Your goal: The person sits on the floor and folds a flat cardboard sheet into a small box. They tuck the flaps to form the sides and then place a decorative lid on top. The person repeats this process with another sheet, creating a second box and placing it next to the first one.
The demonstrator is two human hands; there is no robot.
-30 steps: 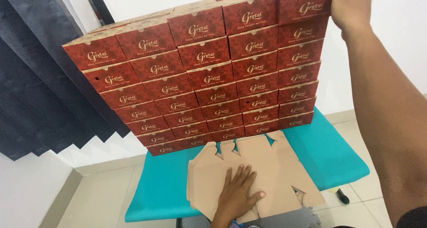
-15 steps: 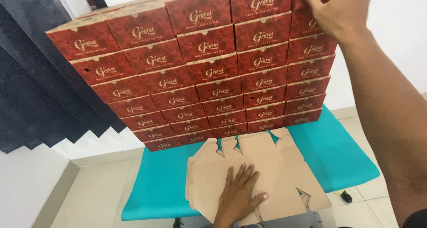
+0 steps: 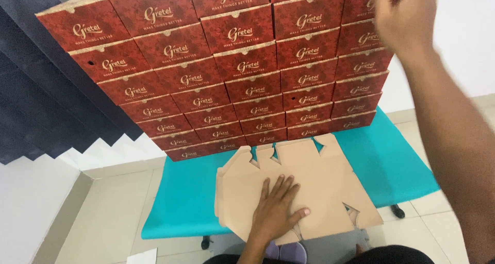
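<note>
A tall wall of stacked dark red cardboard boxes (image 3: 247, 68) stands at the back of a teal bench (image 3: 392, 161). In front of it lies a flat, unfolded tan cardboard box blank (image 3: 319, 176). My left hand (image 3: 276, 212) presses flat on the blank, fingers spread. My right hand (image 3: 405, 16) is raised and blurred in front of the top right boxes of the stack; it holds nothing that I can see.
Dark blue zigzag drapery (image 3: 41, 104) hangs at the left against a white wall. Pale floor tiles (image 3: 103, 217) surround the bench. A white sheet corner (image 3: 142, 256) lies on the floor at the lower left.
My right hand has come down and away from the top right box of the stack and is now blurred in motion. The view has moved closer. The left hand stays on the blank.
</note>
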